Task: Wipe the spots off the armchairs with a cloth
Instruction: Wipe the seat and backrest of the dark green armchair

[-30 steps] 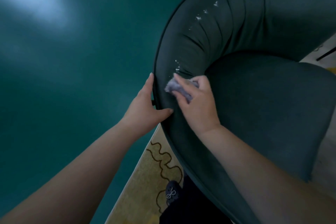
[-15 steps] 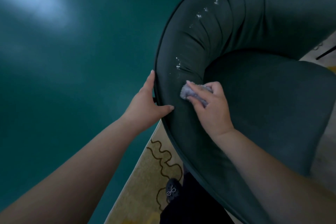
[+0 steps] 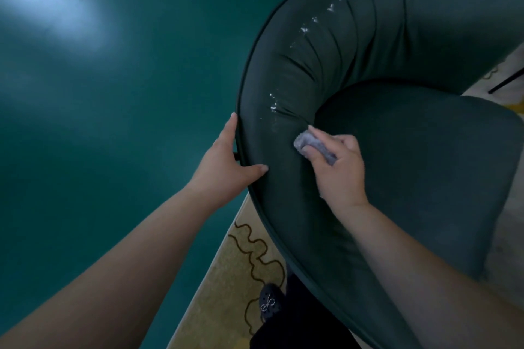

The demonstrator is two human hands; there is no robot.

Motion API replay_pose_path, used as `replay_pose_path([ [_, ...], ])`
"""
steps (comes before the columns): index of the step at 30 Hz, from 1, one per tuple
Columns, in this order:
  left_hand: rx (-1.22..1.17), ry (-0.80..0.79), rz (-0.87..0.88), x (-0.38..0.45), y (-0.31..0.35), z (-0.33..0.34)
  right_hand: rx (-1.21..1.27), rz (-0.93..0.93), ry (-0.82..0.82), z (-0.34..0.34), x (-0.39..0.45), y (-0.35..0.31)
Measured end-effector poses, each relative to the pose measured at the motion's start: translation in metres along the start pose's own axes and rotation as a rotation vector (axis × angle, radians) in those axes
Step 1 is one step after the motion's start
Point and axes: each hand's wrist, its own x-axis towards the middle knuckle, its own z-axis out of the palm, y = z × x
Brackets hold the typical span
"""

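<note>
A dark green armchair [image 3: 397, 150] with a curved padded back fills the right side of the head view. White spots [image 3: 272, 103] dot the padding just above my right hand, and more white spots [image 3: 334, 5] run along the top of the back. My right hand [image 3: 340, 170] grips a small grey cloth [image 3: 313, 146] and presses it on the inner padding near the seat edge. My left hand [image 3: 226, 161] holds the chair's outer rim, with its thumb on the padding and its fingers behind the piped edge.
A teal wall [image 3: 113, 122] stands close behind the chair on the left. Below lies a yellow rug with a dark wavy line [image 3: 241, 263]. My dark shoe [image 3: 269, 303] shows beside the chair's base. A thin black leg [image 3: 507, 81] shows at the far right.
My right hand has slid the cloth down and to the right, from the armrest top toward the seat edge. My left hand has stayed on the rim.
</note>
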Motion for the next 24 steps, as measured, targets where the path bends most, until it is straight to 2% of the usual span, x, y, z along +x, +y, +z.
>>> replay_pose_path([
  [2, -0.017, 0.012, 0.003, 0.002, 0.001, 0.0, 0.01, -0.07, 0.016, 0.013, 0.011, -0.016],
  [6, 0.015, 0.042, 0.029, 0.009, 0.002, 0.0, -0.077, -0.394, -0.123, 0.051, 0.038, -0.059],
  [8, 0.016, 0.041, 0.032, 0.01, 0.003, -0.001, -0.145, -0.495, -0.158, 0.057, 0.044, -0.061],
  [12, 0.007, 0.025, 0.015, 0.014, 0.005, -0.007, -0.168, -0.464, -0.129, 0.034, 0.045, -0.032],
  [15, -0.004, 0.016, 0.007, 0.017, 0.008, -0.013, -0.101, -0.257, -0.093, 0.018, 0.043, -0.017],
  [18, -0.006, 0.014, 0.001, 0.02, 0.01, -0.017, 0.053, -0.093, 0.025, 0.015, 0.046, -0.025],
  [20, 0.007, 0.015, 0.011, 0.023, 0.013, -0.015, 0.078, -0.17, 0.05, 0.027, 0.056, -0.045],
  [24, 0.062, 0.03, 0.043, 0.03, 0.017, -0.01, -0.11, -0.429, -0.113, 0.054, 0.07, -0.067],
])
